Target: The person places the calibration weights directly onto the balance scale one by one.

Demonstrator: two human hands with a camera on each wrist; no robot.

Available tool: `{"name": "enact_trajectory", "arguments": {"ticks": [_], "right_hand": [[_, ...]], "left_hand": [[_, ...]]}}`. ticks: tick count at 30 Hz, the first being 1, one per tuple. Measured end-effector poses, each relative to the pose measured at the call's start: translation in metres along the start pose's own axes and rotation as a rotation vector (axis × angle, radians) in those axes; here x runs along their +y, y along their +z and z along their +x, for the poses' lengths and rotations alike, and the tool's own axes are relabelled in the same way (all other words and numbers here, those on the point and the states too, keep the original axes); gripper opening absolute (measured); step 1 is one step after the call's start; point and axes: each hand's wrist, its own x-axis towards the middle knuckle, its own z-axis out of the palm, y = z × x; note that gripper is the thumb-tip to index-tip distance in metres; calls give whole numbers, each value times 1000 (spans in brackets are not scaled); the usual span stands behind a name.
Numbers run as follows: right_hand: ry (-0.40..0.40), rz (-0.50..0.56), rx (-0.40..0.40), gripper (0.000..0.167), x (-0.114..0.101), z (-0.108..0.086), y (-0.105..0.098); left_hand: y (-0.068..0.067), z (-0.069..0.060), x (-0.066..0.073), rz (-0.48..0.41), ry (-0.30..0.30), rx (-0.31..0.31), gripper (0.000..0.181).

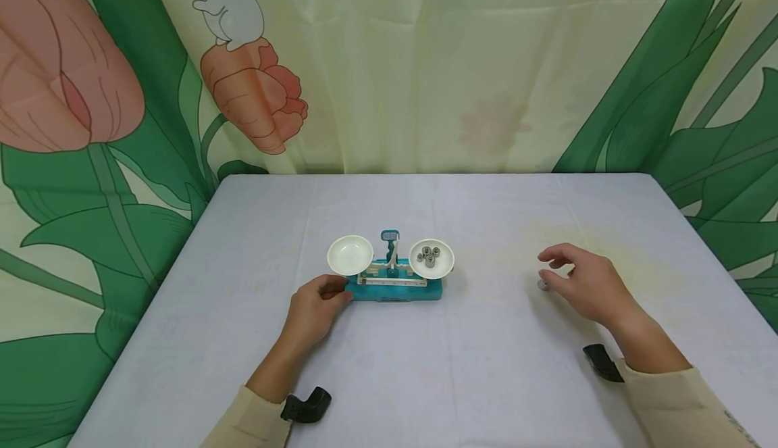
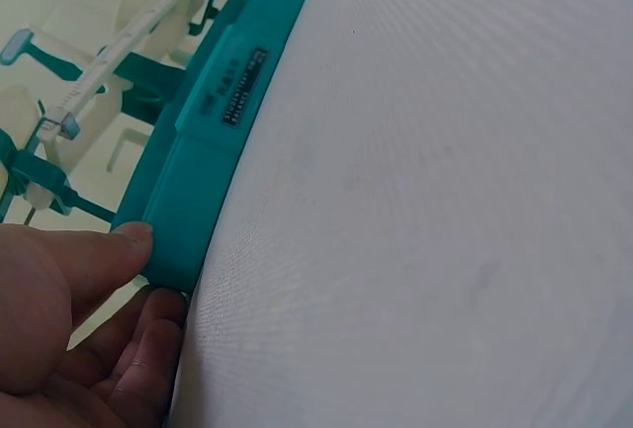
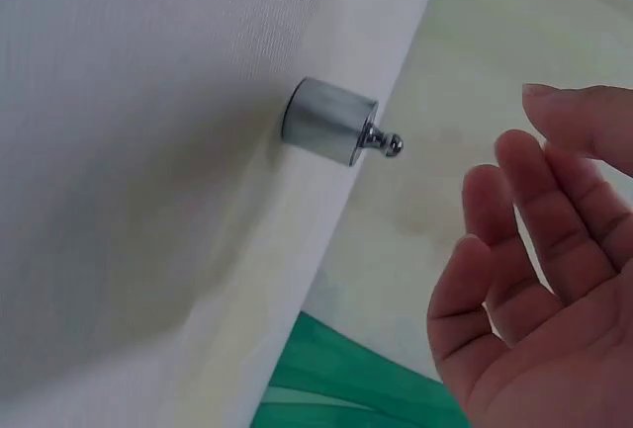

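A teal balance scale (image 1: 395, 291) stands on the table. My left hand (image 1: 315, 309) grips the left end of its base. In the left wrist view the thumb (image 2: 134, 245) lies on the base's corner, with curled fingers by its end. The scale's left pan (image 1: 350, 255) is bare; several small metal weights (image 1: 429, 261) sit in the right pan (image 1: 446, 264). Off to the right, my right hand (image 1: 588, 284) hovers by a metal weight (image 1: 543, 286). The right wrist view shows this knobbed cylinder (image 3: 329, 122) upright on the cloth, apart from the loosely bent fingers.
A white cloth covers the table (image 1: 486, 380). Behind its far edge hangs a printed curtain (image 1: 389, 69) with leaves, a tulip and a rabbit on a carrot. Black wrist bands (image 1: 306, 406) are worn at both sleeves.
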Motion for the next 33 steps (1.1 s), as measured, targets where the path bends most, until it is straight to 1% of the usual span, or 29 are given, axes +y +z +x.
{"name": "enact_trajectory", "arguments": {"ticks": [4, 6, 8, 15, 19, 28, 33], "right_hand": [[72, -14, -85, 33, 8, -2, -4], [89, -13, -122, 35, 11, -2, -4], [93, -14, -140, 35, 15, -3, -3], [89, -41, -134, 27, 21, -4, 0], [91, -38, -133, 24, 22, -3, 2], [105, -19, -145, 26, 24, 0, 7], [93, -15, -142, 26, 25, 1, 9]], "left_hand": [[-1, -1, 0, -1, 0, -2, 30], [-1, -1, 0, 0, -1, -3, 30], [-1, -1, 0, 0, 0, -3, 30], [0, -1, 1, -4, 4, 0, 31], [-1, -2, 2, 0, 1, 3, 31], [0, 1, 4, 23, 6, 7, 31], [2, 1, 5, 25, -4, 4, 31]]}}
